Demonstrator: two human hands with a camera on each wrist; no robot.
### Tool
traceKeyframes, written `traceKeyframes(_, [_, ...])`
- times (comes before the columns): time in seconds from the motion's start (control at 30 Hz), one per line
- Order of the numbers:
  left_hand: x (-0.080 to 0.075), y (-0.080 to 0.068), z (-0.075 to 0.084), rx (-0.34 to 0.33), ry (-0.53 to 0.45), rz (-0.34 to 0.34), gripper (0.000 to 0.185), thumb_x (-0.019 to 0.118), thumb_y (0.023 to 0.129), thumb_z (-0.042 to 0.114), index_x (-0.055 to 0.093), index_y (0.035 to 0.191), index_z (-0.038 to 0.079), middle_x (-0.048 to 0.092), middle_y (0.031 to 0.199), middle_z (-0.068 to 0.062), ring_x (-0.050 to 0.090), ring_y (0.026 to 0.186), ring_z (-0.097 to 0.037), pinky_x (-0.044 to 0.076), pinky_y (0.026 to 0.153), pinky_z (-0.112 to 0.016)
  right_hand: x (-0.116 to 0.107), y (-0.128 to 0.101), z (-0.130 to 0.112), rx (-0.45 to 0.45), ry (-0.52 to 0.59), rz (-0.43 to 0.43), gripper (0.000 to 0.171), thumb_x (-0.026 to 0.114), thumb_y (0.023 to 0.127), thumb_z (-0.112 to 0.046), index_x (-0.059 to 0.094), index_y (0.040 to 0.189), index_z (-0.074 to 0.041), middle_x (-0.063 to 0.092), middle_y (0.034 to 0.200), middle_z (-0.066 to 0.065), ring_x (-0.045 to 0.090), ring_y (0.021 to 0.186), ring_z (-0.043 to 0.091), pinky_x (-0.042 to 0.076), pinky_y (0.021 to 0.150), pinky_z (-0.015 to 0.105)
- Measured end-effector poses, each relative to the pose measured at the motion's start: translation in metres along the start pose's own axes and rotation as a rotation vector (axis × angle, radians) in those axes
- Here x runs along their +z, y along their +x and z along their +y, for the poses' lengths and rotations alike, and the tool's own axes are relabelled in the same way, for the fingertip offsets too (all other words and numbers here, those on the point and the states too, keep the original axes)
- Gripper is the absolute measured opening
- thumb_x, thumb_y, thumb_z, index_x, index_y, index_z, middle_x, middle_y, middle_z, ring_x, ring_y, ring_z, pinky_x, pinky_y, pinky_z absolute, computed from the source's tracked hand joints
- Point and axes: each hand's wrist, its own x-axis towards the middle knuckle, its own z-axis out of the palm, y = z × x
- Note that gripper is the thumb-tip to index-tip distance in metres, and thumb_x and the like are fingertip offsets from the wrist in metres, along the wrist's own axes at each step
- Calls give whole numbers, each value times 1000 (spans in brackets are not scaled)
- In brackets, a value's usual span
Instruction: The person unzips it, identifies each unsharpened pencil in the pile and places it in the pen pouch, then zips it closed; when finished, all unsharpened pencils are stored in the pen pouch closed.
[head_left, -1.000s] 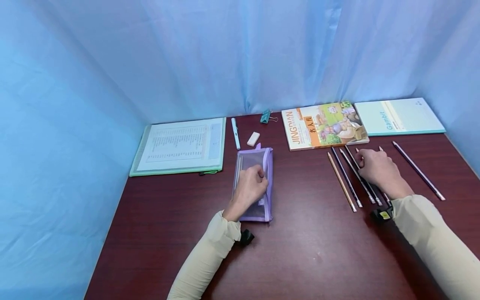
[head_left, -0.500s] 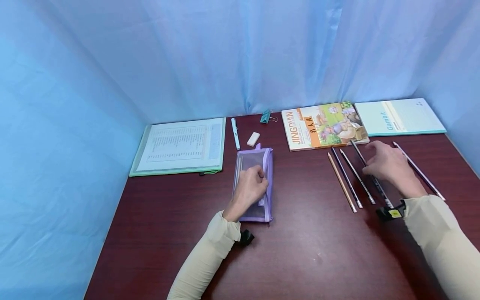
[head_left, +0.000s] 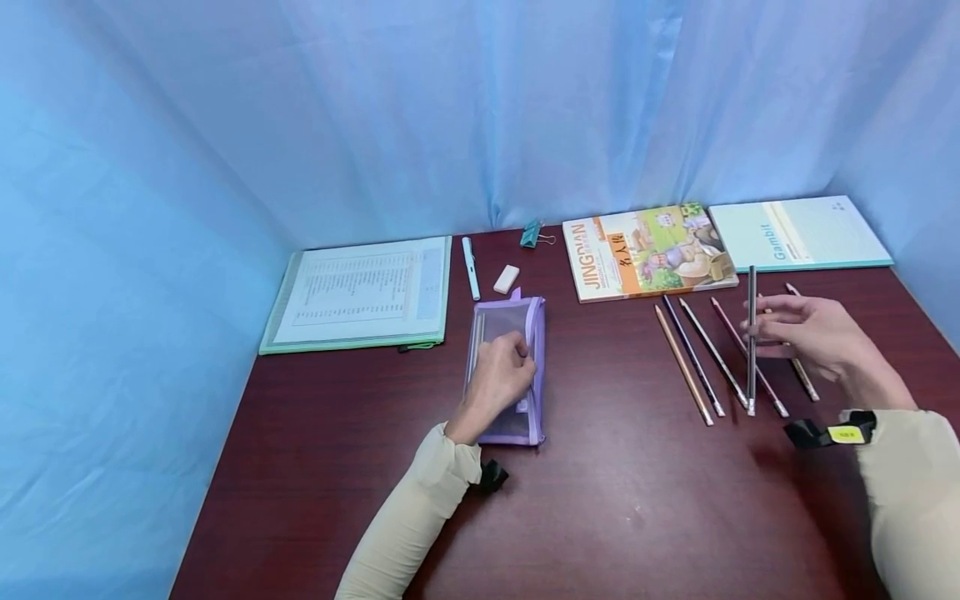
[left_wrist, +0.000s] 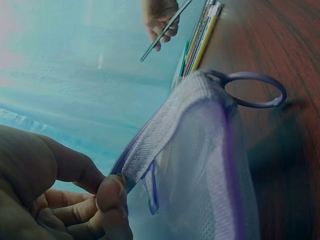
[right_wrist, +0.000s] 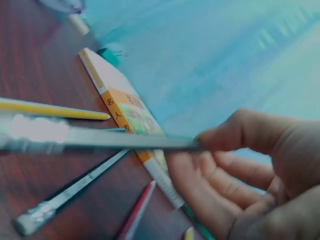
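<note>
The right hand has shifted rightward since half a second ago, thumb and fingers pinching a dark grey pencil raised above the table, its slant now straightened and the red pencil uncovered. The left hand stays put, pinching the zippered edge of the purple mesh pouch, which lies left of the pencils.

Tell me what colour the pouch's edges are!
The pouch has purple edges; they show best in the head view.

Dark red table: pencils, pouch, eraser, books.
</note>
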Motion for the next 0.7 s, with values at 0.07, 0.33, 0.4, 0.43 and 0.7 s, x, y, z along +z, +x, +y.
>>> traceKeyframes(0.07, [0,0,1,-2,0,-1,5,60,84,2,65,81,3,53,53,2,46,45,-4,33,40,-17,-8,-1,11,-41,274,-95,38,43,99,11,69,111,-14,78,96,3,75,88,13,62,70,32])
traceKeyframes(0.33, [1,0,0,-1,0,0,6,60,84,2,64,80,3,54,53,1,46,45,-4,33,40,-17,-18,-2,35,-20,898,-358,52,19,103,11,62,131,2,70,117,19,72,104,31,59,90,45])
traceKeyframes(0.4, [1,0,0,1,3,1,6,60,84,1,64,79,3,55,53,0,46,44,-4,34,40,-17,-18,-1,37,-3,957,-386,53,16,103,10,61,132,3,69,118,21,71,105,33,58,92,46])
traceKeyframes(0.43, [2,0,0,2,3,2,6,60,84,2,64,79,3,56,53,0,47,44,-4,33,40,-17,-17,-1,37,-1,968,-396,54,15,103,10,60,132,4,69,119,20,71,105,34,57,93,47])
traceKeyframes(0.7, [1,1,0,9,5,4,5,61,84,2,64,80,3,56,55,0,46,46,-4,33,41,-16,3,1,32,-30,904,-456,54,14,103,10,59,133,4,69,119,19,71,105,30,57,94,44])
